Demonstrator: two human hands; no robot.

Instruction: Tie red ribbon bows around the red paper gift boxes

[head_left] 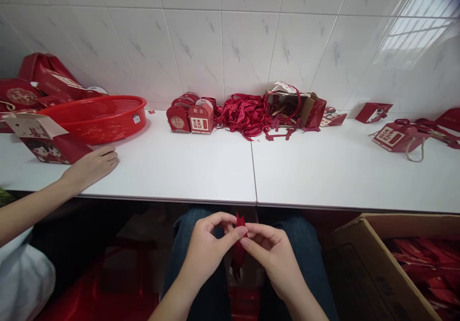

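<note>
Over my lap, in front of the table edge, both hands pinch a folded red ribbon [240, 220] between thumbs and fingertips. My left hand [210, 244] grips it from the left and my right hand [275, 250] from the right, with the fingertips almost meeting. Notched ends of the ribbon stick up above the fingers, and more of it hangs below in shadow. Beyond the hands, against the wall, lies a tangled heap of red ribbons [246, 115]. Small red gift boxes [201, 119] stand just left of that heap.
At left a co-worker's hand [89, 167] touches a red box [50, 141] beside a red plastic basket [118, 120]. An open box [312, 110] stands by the ribbons. A rope-handled gift box [397, 136] sits at right. Below is a cardboard carton [362, 263] of red pieces.
</note>
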